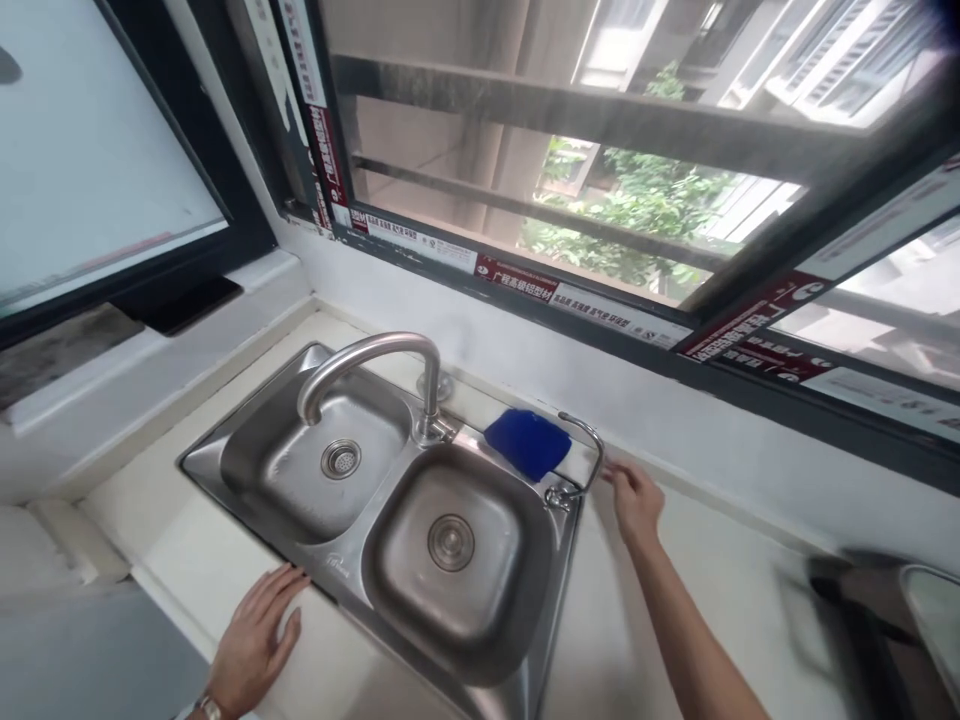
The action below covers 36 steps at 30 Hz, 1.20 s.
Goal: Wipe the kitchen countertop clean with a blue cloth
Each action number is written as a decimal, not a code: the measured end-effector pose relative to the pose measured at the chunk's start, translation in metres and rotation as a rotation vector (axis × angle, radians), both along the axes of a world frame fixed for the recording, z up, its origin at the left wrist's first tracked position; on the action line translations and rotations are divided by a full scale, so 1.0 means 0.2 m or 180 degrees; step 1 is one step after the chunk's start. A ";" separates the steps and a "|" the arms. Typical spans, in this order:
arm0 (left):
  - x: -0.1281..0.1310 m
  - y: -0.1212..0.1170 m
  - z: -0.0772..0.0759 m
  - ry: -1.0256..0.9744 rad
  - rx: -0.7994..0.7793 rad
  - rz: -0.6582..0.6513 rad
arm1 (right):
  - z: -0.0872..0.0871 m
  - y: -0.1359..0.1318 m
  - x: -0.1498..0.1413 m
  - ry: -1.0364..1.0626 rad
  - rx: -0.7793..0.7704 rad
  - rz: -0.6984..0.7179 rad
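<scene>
My left hand [259, 630] lies flat on the pale countertop at the front edge of the steel double sink [352, 580]. Its fingers are stretched out, with the tips at the rim. To the right of the sink, my right hand [636, 498] is closed, its fingertips beside the curved pipe of a small tap [598, 465]. Whether they touch the pipe or pinch something small is not clear. Between this tap and the large gooseneck faucet [375, 345], a blue cloth [529, 442] lies on the back rim. The faucet's spout hangs over the left basin.
A white wall and a dark window frame [510, 285] with red and white labels run behind the sink. At the right edge stands a blurred dark object [862, 620]. An opened window pane [97, 150] is at upper left, above a ledge [150, 350].
</scene>
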<state>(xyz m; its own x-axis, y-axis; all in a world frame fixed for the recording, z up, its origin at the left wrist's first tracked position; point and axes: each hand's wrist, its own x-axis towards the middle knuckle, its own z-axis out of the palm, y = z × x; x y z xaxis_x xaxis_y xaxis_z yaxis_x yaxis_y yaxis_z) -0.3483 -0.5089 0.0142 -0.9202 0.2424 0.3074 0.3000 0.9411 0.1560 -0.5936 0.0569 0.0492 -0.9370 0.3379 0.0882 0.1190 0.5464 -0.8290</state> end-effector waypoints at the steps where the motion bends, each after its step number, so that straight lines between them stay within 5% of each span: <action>1: 0.00 0.00 0.00 -0.0014 0.0041 0.0007 | 0.01 -0.01 0.14 0.0000 0.0122 -0.0187; 3: 0.00 0.00 -0.01 -0.0033 0.0129 0.0010 | 0.03 -0.08 0.37 -0.0055 0.0268 -0.0115; 5: 0.00 0.00 -0.01 -0.0024 0.0194 0.0010 | 0.06 -0.22 0.47 -0.0090 0.0362 0.0911; 6: 0.01 0.00 -0.01 -0.0009 0.0207 0.0014 | 0.07 -0.31 0.47 0.0024 0.0541 0.1543; 8: 0.01 0.00 -0.01 0.0032 0.0204 0.0017 | 0.10 -0.49 0.36 0.0216 0.1118 0.2000; 12: 0.01 0.01 -0.01 0.0078 0.0186 0.0022 | 0.11 -0.71 -0.04 -0.0482 0.2557 0.1461; 16: 0.01 0.01 -0.01 0.0094 0.0148 0.0025 | 0.03 -0.71 -0.27 -0.1368 0.3054 0.1032; 26: 0.02 0.01 -0.01 0.0003 0.0239 0.0038 | -0.07 -0.64 -0.21 -0.1314 0.3425 0.0822; 30: 0.02 0.02 -0.01 -0.0083 0.0224 0.0058 | -0.10 -0.68 -0.21 -0.0968 0.3627 0.1052; 36: 0.02 0.02 0.00 -0.0220 0.0301 0.0066 | -0.05 -0.85 -0.36 -0.0751 0.3313 0.1755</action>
<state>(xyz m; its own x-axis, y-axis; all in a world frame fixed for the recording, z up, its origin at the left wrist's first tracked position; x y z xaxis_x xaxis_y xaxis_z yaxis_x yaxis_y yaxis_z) -0.3448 -0.5046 0.0134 -0.9445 0.1960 0.2637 0.2661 0.9271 0.2639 -0.6663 -0.1126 0.0386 -0.9630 -0.2450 -0.1123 -0.2518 0.9664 0.0510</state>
